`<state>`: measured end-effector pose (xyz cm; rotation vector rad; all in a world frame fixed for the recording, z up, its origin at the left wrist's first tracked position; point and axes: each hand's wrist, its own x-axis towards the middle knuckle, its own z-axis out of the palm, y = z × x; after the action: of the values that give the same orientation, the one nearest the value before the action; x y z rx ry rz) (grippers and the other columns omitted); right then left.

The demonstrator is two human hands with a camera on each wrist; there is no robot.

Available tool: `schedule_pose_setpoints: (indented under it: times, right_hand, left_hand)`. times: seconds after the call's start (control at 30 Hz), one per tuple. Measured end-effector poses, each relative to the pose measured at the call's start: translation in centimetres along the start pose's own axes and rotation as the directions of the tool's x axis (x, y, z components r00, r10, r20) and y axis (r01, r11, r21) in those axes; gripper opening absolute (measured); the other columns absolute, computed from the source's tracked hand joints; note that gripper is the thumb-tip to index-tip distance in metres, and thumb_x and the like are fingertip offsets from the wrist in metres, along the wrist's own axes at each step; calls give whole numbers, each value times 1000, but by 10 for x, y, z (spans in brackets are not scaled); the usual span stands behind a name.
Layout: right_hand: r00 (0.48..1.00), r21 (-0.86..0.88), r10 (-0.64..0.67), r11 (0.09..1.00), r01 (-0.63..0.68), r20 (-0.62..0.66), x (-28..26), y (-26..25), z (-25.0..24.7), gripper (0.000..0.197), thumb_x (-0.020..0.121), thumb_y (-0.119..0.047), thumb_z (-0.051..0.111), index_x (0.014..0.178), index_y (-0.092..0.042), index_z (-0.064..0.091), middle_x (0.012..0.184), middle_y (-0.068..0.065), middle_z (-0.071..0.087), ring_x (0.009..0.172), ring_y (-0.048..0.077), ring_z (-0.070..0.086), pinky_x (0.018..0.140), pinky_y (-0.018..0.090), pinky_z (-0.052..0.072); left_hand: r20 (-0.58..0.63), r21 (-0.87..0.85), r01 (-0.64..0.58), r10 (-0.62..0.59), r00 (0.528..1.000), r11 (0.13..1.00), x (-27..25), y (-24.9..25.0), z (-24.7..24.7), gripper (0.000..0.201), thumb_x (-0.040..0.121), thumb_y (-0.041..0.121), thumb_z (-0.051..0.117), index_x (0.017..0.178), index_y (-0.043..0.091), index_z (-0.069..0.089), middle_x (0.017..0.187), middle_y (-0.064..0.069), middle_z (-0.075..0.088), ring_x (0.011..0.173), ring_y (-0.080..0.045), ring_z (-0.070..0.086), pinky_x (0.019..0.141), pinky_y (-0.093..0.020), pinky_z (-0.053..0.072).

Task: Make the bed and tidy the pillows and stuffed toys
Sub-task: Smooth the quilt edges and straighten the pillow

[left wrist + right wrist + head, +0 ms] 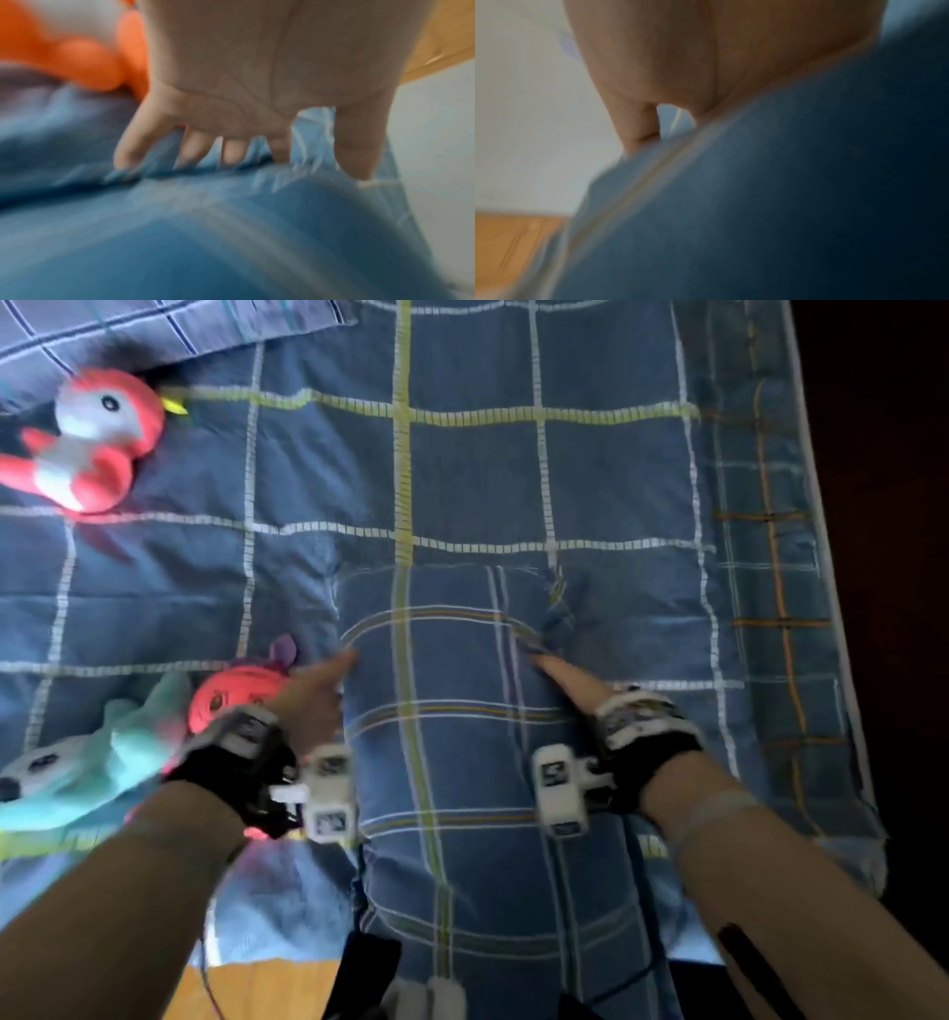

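We see both forearms reach from six o'clock toward twelve over the bed (pixel 590 469), which is covered by a blue checked quilt; between them lies a blue checked pillow (pixel 452 690), long axis running six to twelve, its near end hanging toward us.

The left hand (pixel 308 695) sits at the pillow's nine o'clock edge, wrist strapped in a black band with a white camera block; in the left wrist view the palm (pixel 257 71) faces down, and its fingers (pixel 131 146) are parted and bent, their tips dug into a ridge of blue cloth (pixel 205 223), the thumb pressing at the three o'clock side; so this grip is bunching the pillow's fabric.

The right hand (pixel 570 680) lies along the pillow's three o'clock edge, fingers pointing to eleven o'clock, their tips sunk in a crease; the right wrist view is blurred and shows only the palm (pixel 718 60) against the dark blue cloth (pixel 782 203) with one finger (pixel 639 125) down beside it; we cannot tell whether that grip is spread or pinching.

A red and white plush bird (pixel 87 439) rests at ten o'clock, just below a second checked pillow (pixel 128 336); a round red plush (pixel 231 695) touches the left wrist, and a teal and white plush (pixel 87 762) lies at eight o'clock beside it.
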<state>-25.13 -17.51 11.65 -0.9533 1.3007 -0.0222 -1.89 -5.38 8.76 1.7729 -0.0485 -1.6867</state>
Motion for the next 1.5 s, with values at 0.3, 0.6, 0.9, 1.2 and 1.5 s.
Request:
schedule_pose_setpoints:
  times: [0.3, 0.6, 0.9, 1.2, 1.5]
  right_hand:
    - [991, 24, 10, 1000, -7, -134, -56, 59, -25, 71, 90, -47, 50, 146, -8, 28, 153, 3, 28, 143, 18, 26, 111, 24, 31]
    - [996, 154, -72, 985, 79, -50, -92, 112, -21, 54, 100, -25, 35, 149, -14, 17, 154, 1, 25, 143, 18, 24, 119, 30, 17]
    - [999, 48, 36, 998, -35, -26, -102, 198, 13, 58, 98, -34, 36, 148, -11, 19, 151, 4, 29, 141, 19, 26, 115, 23, 23]
    - [971, -92, -235, 969, 229, -53, -129, 108, -12, 57, 97, -20, 42, 148, -10, 19, 154, 4, 25, 143, 17, 21, 113, 20, 14]
    - [961, -563, -246, 815, 136, -124, -123, 128, 33, 84, 81, -66, 45, 142, -51, -11, 155, -8, -26, 143, 22, -23, 111, 63, -5]
  left_hand:
    - [-1, -30, -48, 48, 999, 998, -58, -49, -8, 17, 89, 40, 49, 80, 26, 53, 72, 2, 53, 61, -16, 54, 60, -28, 43]
    - [39, 73, 112, -115, 993, 991, -74, -121, 13, 69, 59, 72, 65, 107, 23, 60, 110, -6, 54, 95, -23, 50, 90, -38, 41]
    - [188, -58, -64, 74, 979, 996, -90, -186, 45, 73, 24, 39, 92, 85, 10, 66, 64, -1, 74, 55, -11, 70, 51, -19, 56]
    - [80, 21, -223, 221, 972, 974, -115, -133, 54, 46, 83, -14, 49, 128, -4, 45, 62, 6, 73, 55, -7, 69, 51, -20, 56]
    - [-116, 204, -341, 368, 923, 918, -93, -118, 64, 132, 56, 61, 77, 144, 36, -18, 159, 5, 3, 145, -19, 15, 113, -56, 24]
